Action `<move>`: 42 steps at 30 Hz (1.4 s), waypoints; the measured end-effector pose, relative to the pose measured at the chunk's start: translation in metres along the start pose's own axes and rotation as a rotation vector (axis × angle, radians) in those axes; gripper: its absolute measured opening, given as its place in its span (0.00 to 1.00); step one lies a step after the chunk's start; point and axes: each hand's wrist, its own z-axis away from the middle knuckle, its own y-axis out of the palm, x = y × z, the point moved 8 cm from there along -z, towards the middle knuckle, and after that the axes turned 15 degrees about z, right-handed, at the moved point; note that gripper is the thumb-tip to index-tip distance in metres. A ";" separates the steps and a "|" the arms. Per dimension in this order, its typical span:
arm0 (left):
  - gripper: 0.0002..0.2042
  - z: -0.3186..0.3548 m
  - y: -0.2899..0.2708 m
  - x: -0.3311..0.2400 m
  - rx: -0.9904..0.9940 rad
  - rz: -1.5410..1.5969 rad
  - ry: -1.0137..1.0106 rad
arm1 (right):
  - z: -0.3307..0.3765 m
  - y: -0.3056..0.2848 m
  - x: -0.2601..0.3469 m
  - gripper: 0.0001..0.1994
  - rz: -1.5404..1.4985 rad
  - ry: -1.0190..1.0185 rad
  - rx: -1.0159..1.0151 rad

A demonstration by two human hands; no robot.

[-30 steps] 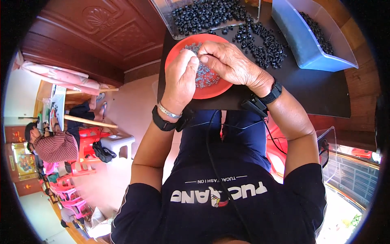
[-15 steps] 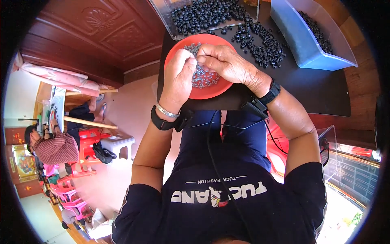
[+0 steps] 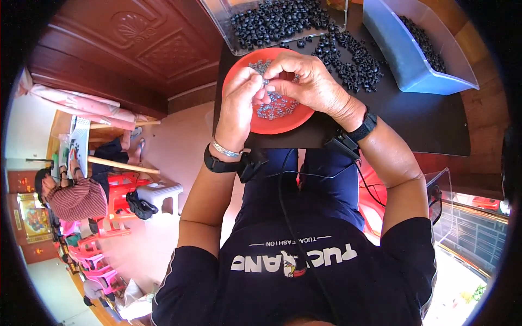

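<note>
Over a red-orange bowl (image 3: 272, 130) of small grey metal pieces (image 3: 276, 107), my two hands meet at the fingertips. My left hand (image 3: 238, 103) is closed, thumb against the fingers, around a small grey metal piece (image 3: 266, 82); its exact kind is too small to make out. My right hand (image 3: 315, 87) curves its thumb and forefinger into a ring, and their tips pinch at that same piece. The palms and some fingertips are hidden from view.
Past the bowl stands a clear bin (image 3: 239, 51) of black, round, bead-like parts (image 3: 283, 22). More of these lie loose on the dark table (image 3: 418, 122). At the right is a blue-tinted bin (image 3: 397, 60) with black parts. A co-worker (image 3: 81, 198) sits far left.
My right thumb and forefinger have opened into a wider ring, and the small grey piece now shows between the fingertips. My hands remain above the bowl.
</note>
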 end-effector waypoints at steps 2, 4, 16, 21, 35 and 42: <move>0.11 0.000 0.002 -0.001 0.011 -0.048 0.021 | -0.001 0.000 -0.001 0.08 0.072 0.018 0.020; 0.11 -0.001 0.005 -0.007 0.054 -0.067 0.118 | -0.001 -0.001 -0.001 0.07 0.061 0.040 0.021; 0.11 0.000 0.000 -0.013 0.028 -0.451 0.205 | 0.001 -0.002 0.003 0.06 0.213 -0.044 -0.017; 0.11 0.000 0.003 -0.013 0.056 -0.457 0.264 | 0.001 -0.003 0.009 0.07 0.345 -0.051 -0.010; 0.11 -0.004 -0.006 0.003 -0.006 -0.262 0.018 | 0.001 -0.008 0.027 0.07 0.610 -0.119 -0.094; 0.12 -0.005 -0.004 0.001 -0.022 -0.232 0.037 | 0.003 -0.007 0.029 0.07 0.684 -0.134 -0.101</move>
